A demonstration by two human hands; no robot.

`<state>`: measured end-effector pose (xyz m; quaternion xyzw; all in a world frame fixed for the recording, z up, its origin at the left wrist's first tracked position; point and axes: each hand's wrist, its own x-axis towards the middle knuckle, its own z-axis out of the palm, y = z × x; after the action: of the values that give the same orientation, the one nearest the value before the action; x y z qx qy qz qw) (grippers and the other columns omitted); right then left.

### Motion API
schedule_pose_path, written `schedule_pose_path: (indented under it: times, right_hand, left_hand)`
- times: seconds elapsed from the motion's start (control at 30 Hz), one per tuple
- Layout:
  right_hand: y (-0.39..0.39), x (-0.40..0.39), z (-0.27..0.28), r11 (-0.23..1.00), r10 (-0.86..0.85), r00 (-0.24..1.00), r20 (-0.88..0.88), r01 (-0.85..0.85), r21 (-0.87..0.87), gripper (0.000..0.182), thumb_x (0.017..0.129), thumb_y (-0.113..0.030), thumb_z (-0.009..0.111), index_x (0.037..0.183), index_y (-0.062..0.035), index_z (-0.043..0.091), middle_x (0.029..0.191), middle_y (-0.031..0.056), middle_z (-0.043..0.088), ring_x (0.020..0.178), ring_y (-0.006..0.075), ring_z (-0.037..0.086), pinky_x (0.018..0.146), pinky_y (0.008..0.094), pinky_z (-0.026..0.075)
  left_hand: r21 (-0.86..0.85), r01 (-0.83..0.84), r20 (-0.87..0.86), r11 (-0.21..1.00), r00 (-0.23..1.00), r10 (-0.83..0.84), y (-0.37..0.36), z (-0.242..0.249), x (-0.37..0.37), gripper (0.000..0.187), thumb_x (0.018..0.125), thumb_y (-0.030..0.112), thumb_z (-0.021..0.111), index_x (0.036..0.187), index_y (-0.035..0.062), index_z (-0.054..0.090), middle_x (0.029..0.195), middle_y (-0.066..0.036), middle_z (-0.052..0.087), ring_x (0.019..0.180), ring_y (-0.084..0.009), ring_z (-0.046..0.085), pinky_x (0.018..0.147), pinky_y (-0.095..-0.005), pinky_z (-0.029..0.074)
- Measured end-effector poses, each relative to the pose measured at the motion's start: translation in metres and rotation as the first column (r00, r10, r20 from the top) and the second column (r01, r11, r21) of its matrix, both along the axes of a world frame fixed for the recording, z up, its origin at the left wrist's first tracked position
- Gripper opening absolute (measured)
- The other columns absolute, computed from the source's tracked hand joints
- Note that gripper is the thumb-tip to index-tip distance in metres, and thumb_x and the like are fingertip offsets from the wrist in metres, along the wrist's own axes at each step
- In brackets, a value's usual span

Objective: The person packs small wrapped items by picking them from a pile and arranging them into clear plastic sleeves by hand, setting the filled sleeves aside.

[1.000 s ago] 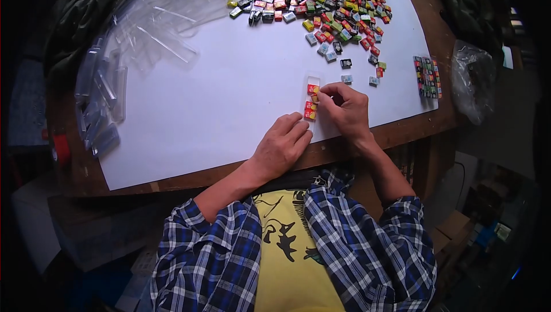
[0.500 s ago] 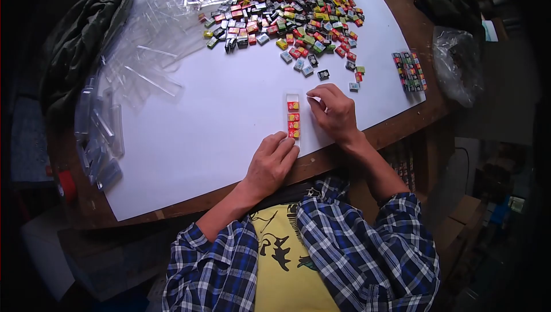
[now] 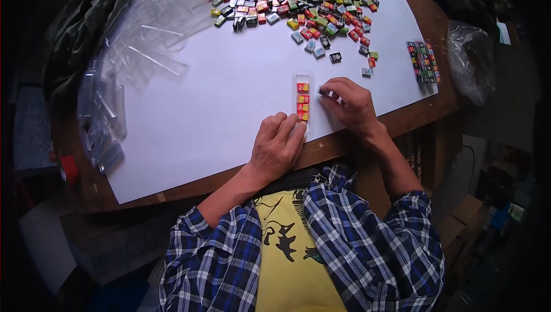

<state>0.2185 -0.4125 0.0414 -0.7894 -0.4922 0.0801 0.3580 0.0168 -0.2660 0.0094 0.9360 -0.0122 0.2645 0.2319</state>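
Note:
A narrow clear plastic tray (image 3: pixel 302 78) lies upright in the view on white paper, with several red-and-yellow pieces (image 3: pixel 303 99) in a column inside it. The fingertips of my left hand (image 3: pixel 278 142) rest on the tray's near end, over the lowest pieces; the fingers are apart. To the right of the tray, my right hand (image 3: pixel 351 102) pinches a small dark piece (image 3: pixel 323 91) between thumb and forefinger, without touching the tray. Beyond them spreads a big heap of small coloured pieces (image 3: pixel 310 10).
Clear plastic cases (image 3: pixel 155 53) lie in a loose pile at the left, with more clear tubes (image 3: pixel 103 114) near the edge. At the right are a filled block of pieces (image 3: pixel 423 62) and a plastic bag (image 3: pixel 470 62). Red tape (image 3: pixel 69 168) sits at the left edge.
The small dark piece now shows in my right hand's pinch. The whole scene has shifted slightly up and to the right in the view. My left hand stays at the tray's near end.

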Motion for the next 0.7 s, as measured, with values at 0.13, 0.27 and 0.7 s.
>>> schedule_pose_path:
  times: [0.13, 0.27, 0.7]
  right_hand:
    - [0.01, -0.014, -0.013, 0.994, 0.058, 0.997, 0.048, -0.062, 0.087, 0.024, 0.087, 0.0, 0.085, 0.109, -0.0035, 0.076, 0.107, 0.0105, 0.077, 0.082, 0.0219, 0.078, 0.069, 0.0305, 0.063]
    - [0.022, -0.011, -0.013, 0.993, 0.017, 1.0, 0.021, -0.019, 0.116, 0.022, 0.087, 0.0, 0.084, 0.107, -0.0033, 0.077, 0.108, 0.0105, 0.077, 0.085, 0.0231, 0.078, 0.073, 0.0312, 0.064]
    - [0.024, 0.0, -0.016, 0.994, 0.102, 0.995, 0.02, -0.103, 0.04, 0.019, 0.086, -0.001, 0.085, 0.104, -0.0041, 0.08, 0.109, 0.0103, 0.079, 0.091, 0.026, 0.079, 0.078, 0.0336, 0.066]
  left_hand:
    - [0.117, 0.022, -0.049, 0.993, 0.999, -0.017, 0.002, 0.004, 0.004, 0.033, 0.093, 0.015, 0.073, 0.121, -0.0026, 0.072, 0.133, -0.015, 0.065, 0.123, -0.0344, 0.059, 0.101, -0.0463, 0.048]
    - [0.124, 0.04, -0.069, 0.991, 0.997, -0.032, 0.002, 0.001, 0.002, 0.036, 0.096, 0.018, 0.071, 0.125, -0.0034, 0.072, 0.138, -0.015, 0.065, 0.127, -0.0356, 0.058, 0.104, -0.047, 0.047]
    - [0.076, 0.056, -0.043, 0.996, 0.998, -0.053, 0.003, -0.002, 0.001, 0.026, 0.092, 0.012, 0.07, 0.115, -0.0005, 0.073, 0.136, -0.016, 0.066, 0.125, -0.0364, 0.059, 0.104, -0.0476, 0.048]
